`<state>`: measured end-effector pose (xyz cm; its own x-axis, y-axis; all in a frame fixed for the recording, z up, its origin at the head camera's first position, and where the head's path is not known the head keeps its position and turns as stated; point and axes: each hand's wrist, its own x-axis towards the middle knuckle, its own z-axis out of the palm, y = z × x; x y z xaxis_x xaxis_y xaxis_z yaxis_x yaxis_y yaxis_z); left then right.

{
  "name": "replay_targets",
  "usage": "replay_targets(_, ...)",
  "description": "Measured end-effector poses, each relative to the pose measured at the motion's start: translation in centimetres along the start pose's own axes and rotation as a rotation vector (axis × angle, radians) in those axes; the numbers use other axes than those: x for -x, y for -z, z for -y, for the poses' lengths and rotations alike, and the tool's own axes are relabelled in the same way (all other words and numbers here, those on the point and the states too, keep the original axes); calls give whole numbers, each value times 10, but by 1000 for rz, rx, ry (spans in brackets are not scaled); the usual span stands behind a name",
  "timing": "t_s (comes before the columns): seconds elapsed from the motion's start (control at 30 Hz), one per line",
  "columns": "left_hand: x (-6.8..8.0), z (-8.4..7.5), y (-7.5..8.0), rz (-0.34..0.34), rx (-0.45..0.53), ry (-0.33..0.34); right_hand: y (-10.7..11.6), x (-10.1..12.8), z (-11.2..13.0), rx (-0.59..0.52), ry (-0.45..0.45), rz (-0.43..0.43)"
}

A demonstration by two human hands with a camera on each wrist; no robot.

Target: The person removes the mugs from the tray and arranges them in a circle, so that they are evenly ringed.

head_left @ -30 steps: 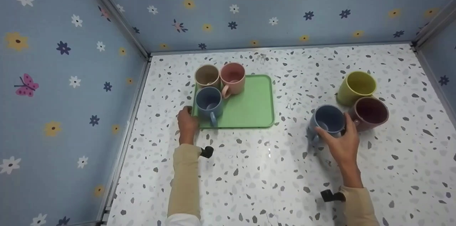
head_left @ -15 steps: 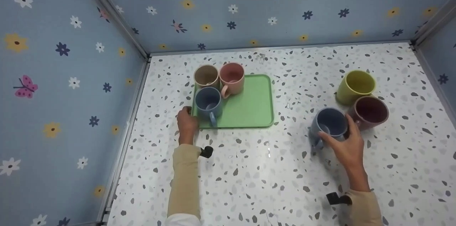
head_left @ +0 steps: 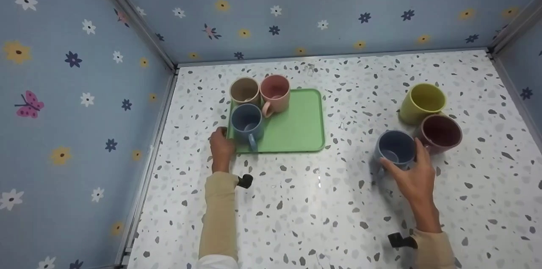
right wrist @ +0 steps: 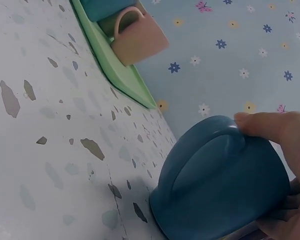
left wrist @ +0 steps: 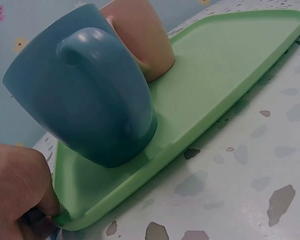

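So far three mugs sit on the green tray (head_left: 296, 127), left hand (head_left: 221, 147) pinching its corner; right hand (head_left: 413, 178) grips the fourth, a blue mug (head_left: 396, 147); two wait.

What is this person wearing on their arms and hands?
Both hands are bare: no gloves or rings show on the left hand or the right hand. Each arm is covered by a long beige sleeve reaching the wrist. A small black device juts from the left cuff, and a similar black device sits at the right cuff.
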<state>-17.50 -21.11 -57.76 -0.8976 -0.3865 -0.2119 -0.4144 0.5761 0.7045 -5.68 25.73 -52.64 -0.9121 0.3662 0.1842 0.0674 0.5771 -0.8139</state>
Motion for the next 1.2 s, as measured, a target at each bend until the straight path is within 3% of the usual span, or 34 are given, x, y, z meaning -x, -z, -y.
replay_targets(0.33, 0, -1, 0, 4, -5, -1, -2, -3, 0, 105, -2, -67)
replay_targets(0.57, -1, 0, 0, 3, 10, -1, -4, -7, -5, 111, 47, -148)
replay_targets(0.93, 1, -1, 2, -3, 18, -15, -4, -4, -8, 135, 19, -223)
replay_targets(1.2, 2, -1, 1, -11, 6, 0, -4, -1, -8, 157, -35, -224)
